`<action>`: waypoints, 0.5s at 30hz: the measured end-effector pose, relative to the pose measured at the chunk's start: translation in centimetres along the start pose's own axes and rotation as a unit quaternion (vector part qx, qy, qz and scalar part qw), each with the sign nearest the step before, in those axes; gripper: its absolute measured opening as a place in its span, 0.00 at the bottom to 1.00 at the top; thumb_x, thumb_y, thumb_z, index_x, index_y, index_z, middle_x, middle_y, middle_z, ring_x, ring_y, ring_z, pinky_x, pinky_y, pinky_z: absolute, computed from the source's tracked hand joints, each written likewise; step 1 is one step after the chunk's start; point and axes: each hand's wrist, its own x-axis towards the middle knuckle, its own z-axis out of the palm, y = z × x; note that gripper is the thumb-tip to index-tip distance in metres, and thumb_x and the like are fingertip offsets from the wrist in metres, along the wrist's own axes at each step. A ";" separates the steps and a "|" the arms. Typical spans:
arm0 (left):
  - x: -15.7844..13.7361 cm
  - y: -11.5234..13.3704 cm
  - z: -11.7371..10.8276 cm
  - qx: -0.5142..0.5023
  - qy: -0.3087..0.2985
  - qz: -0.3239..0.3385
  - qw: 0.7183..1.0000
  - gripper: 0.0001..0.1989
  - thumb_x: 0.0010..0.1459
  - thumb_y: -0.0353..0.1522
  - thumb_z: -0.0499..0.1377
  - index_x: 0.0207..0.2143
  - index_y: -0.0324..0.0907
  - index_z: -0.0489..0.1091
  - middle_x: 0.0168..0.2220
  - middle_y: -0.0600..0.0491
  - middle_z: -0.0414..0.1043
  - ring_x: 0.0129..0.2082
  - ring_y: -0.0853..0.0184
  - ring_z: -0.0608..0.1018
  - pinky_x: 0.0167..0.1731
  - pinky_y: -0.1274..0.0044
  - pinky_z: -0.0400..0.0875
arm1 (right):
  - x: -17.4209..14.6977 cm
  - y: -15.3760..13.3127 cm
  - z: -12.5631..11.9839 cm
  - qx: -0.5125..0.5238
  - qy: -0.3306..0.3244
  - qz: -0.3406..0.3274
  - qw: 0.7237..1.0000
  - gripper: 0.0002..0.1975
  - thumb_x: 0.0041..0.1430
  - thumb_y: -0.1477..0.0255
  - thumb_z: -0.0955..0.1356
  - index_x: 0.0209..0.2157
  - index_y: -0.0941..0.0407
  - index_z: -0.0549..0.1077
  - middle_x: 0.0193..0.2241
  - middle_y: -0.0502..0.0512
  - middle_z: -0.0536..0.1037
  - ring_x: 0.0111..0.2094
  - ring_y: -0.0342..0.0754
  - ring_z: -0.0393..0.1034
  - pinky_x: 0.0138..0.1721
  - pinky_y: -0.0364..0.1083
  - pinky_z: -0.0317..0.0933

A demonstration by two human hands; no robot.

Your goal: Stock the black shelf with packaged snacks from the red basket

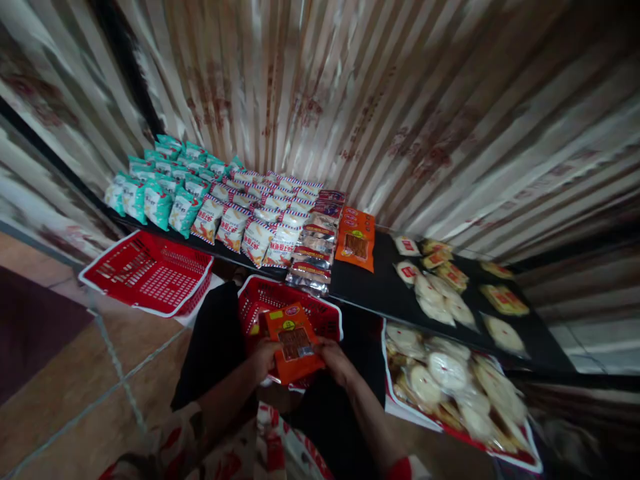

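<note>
Between my two hands is an orange snack packet (292,341) with a dark window showing brown strips inside. My left hand (265,359) grips its left edge, and my right hand (334,357) pinches the right edge. The packet is held over a red plastic basket (327,310) that stands between my knees; what lies in the basket is mostly hidden by the packet. Ahead, a similar orange packet (356,239) lies on the black shelf (360,283), right of a column of silvery and dark red packets (313,247).
White packets with striped tops (270,230) and teal packets (173,197) fill the shelf's left. Flat pale packs (435,297) lie at right. One red basket (150,273) stands at left; another basket (387,373) holds clear-wrapped round items. A pleated curtain (320,87) hangs behind.
</note>
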 end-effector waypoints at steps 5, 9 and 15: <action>-3.2 -0.9 1.8 0.028 -0.010 0.050 0.998 0.25 0.47 0.18 0.56 0.49 0.40 0.61 0.31 0.53 0.74 0.27 0.66 0.78 0.27 0.78 0.72 | -5.8 -1.6 -0.1 0.022 0.005 -0.052 0.998 0.17 0.40 0.63 0.72 0.31 0.60 0.75 0.25 0.56 0.80 0.26 0.50 0.75 0.29 0.45 0.66; -5.2 -1.2 4.0 0.041 -0.069 0.122 0.989 0.38 0.46 0.17 0.55 0.59 0.46 0.51 0.37 0.51 0.74 0.30 0.67 0.78 0.29 0.77 0.73 | -9.5 -2.6 -0.9 0.006 0.051 -0.113 0.992 0.20 0.43 0.59 0.71 0.33 0.60 0.76 0.27 0.56 0.80 0.27 0.50 0.74 0.29 0.44 0.64; -7.1 -1.6 7.1 0.106 -0.164 0.124 0.973 0.27 0.47 0.20 0.57 0.52 0.40 0.66 0.40 0.47 0.75 0.35 0.65 0.78 0.36 0.75 0.72 | -13.4 -4.1 -2.4 -0.120 0.131 -0.172 0.969 0.20 0.49 0.57 0.66 0.36 0.58 0.76 0.28 0.53 0.80 0.30 0.49 0.72 0.31 0.44 0.62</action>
